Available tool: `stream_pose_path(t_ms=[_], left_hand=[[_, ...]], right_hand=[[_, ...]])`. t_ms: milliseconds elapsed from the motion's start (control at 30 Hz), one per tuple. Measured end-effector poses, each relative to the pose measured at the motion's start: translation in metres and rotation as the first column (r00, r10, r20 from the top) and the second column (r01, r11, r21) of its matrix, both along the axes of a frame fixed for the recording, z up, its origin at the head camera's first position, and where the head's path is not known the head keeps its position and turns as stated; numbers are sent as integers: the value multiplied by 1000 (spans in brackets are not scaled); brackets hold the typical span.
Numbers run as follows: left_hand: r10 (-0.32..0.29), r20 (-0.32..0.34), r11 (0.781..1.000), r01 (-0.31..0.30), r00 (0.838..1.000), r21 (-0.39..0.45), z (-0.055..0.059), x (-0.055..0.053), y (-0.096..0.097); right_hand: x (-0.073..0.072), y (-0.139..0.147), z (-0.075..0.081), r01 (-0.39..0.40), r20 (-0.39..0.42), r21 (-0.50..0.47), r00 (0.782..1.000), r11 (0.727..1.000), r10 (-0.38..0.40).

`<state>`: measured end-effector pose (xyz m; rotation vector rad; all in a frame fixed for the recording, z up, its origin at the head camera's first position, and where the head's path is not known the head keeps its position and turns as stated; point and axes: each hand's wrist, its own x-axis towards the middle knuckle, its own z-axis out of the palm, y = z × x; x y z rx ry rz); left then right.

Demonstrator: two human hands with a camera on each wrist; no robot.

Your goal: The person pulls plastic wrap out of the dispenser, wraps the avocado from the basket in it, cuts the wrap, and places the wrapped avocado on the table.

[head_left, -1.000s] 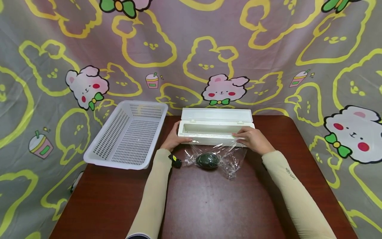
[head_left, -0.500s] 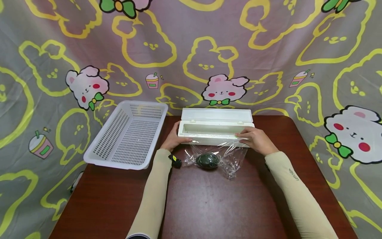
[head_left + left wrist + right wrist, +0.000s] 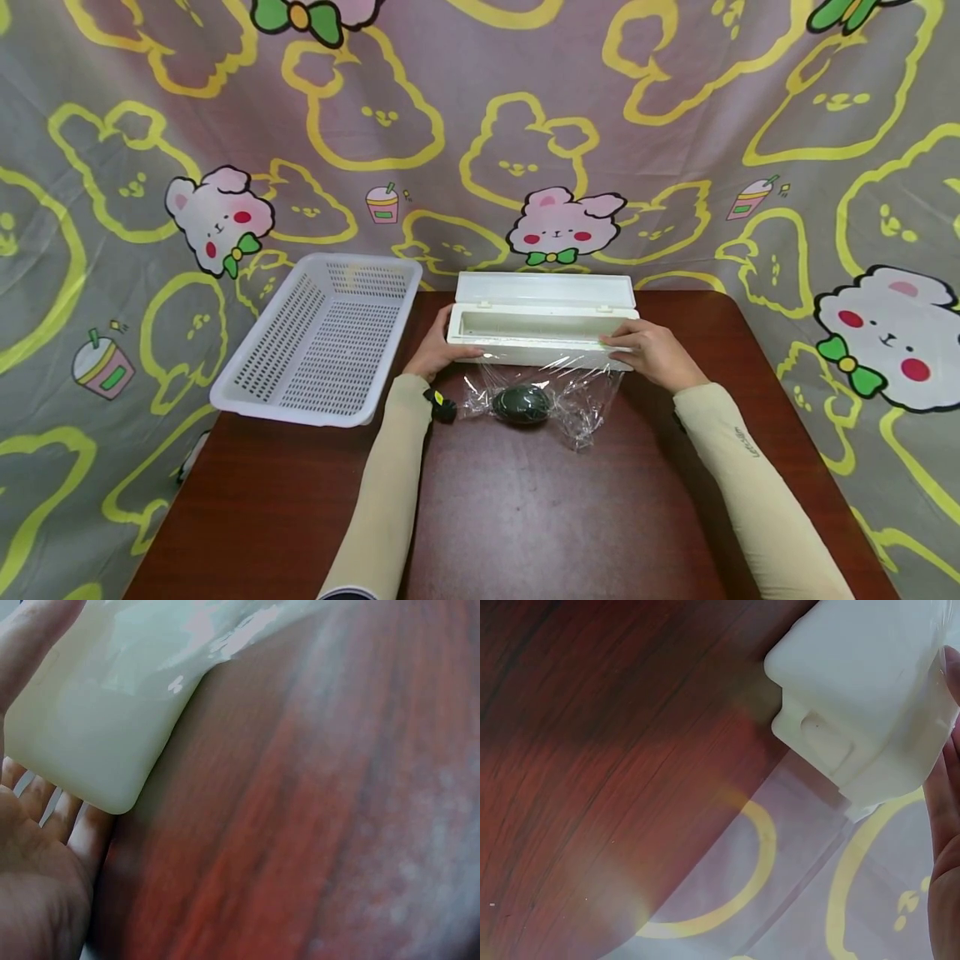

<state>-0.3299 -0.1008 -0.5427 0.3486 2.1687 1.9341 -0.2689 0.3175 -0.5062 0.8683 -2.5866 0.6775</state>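
Note:
A long white cling film dispenser lies at the back of the table with its lid raised. Clear film runs from its front edge and lies crumpled over a dark green oval fruit, which looks like an avocado. My left hand grips the dispenser's left end, thumb along the front; the left wrist view shows the fingers behind that corner. At the right end, my right hand has thumb and fingers curled at the front edge, with a small green spot at the fingertips.
A white perforated plastic basket stands at the left of the brown table. A patterned curtain with cartoon rabbits hangs close behind the table and along both sides.
My right hand has slid a short way right along the dispenser's front edge. The left hand, dispenser and wrapped fruit have stayed in place.

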Motion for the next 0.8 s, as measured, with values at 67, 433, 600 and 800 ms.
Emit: stream_pose_path(t_ms=[67, 433, 600, 800], left_hand=[[0, -1, 1000, 0, 1000, 1, 0, 0, 0], [4, -1, 1000, -4, 1000, 3, 0, 0, 0], [7, -4, 1000, -7, 1000, 3, 0, 0, 0], [6, -4, 1000, -6, 1000, 14, 2, 1, 0]], right_hand=[[1, 1, 0, 2, 1, 3, 1000, 1000, -2], [1, 3, 0, 18, -28, 14, 999, 1000, -18], [1, 5, -1, 27, -81, 36, 996, 999, -24], [4, 11, -1, 66, -81, 43, 995, 997, -62]])
